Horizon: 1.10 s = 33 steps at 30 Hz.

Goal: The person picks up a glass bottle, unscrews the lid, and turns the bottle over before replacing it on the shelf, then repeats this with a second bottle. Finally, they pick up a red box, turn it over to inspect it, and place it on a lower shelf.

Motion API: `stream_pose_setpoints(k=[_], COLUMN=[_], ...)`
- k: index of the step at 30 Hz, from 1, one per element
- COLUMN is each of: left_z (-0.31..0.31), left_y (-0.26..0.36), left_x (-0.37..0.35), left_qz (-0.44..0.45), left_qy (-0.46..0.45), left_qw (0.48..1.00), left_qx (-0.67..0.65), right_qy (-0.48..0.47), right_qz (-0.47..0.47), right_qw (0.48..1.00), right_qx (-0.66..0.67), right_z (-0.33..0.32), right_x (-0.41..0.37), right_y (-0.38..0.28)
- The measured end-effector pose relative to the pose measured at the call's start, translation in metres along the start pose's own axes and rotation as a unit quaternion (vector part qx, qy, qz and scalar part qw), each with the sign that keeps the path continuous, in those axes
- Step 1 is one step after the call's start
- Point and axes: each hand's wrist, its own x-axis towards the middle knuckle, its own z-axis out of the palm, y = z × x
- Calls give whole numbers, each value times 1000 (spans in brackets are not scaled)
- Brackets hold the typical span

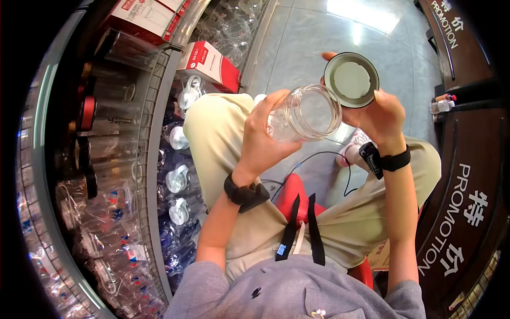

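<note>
My left hand [268, 135] is wrapped round a clear glass jar [313, 112], tilted so its open threaded mouth faces right and toward me. In my right hand [383, 112] is a round dark-rimmed lid [350, 80], its grey-green inner side turned toward me. The lid is off the jar, just right of and above its mouth. Thumb and fingers grip the lid at its edge; some of those fingers are hidden behind it.
Wire shelves [146, 175] on the left hold plastic-wrapped bottles and cups. A red and white box [210, 66] stands on the lower shelf. Dark promotion signs [462, 212] line the right, with small bottles [442, 106] beside them. A black cable [319, 154] hangs between my knees.
</note>
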Motion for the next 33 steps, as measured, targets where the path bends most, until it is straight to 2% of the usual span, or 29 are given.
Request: stream_pose_setpoints(k=[5, 9, 13, 16, 17, 19, 22, 25, 28, 31, 33], left_z=[0, 1, 2, 3, 3, 3, 4, 4, 4, 3, 4], left_y=[-4, -1, 3, -2, -4, -5, -5, -6, -8, -7, -6], left_x=[-1, -1, -2, -1, -2, -3, -3, -3, -4, -6, -6], left_qz=[5, -15, 0, 3, 10, 7, -12, -14, -27, -44, -46], left_qy=[-8, -34, -42, -46, -46, -47, -47, -45, -48, -53, -50], left_qw=[999, 998, 996, 998, 997, 997, 998, 997, 995, 993, 992], left_qx=[34, 48, 73, 50, 57, 57, 50, 68, 77, 95, 103], right_qy=[24, 1, 20, -7, -12, -20, -23, -12, -8, 35, 20], right_qz=[-75, -19, 0, -34, -31, -26, -74, -79, -40, -60, -54], right_qw=[968, 963, 957, 882, 874, 856, 867, 878, 852, 887, 850], right_qx=[-238, -269, -289, -469, -485, -517, -493, -471, -523, -457, -523], right_z=[4, 8, 15, 10, 12, 16, 13, 13, 10, 14, 13], right_x=[-2, -5, -5, -6, -6, -6, -4, -4, -7, -8, -6], right_y=[-10, -20, -14, -12, -12, -12, -9, -10, -12, -6, -6])
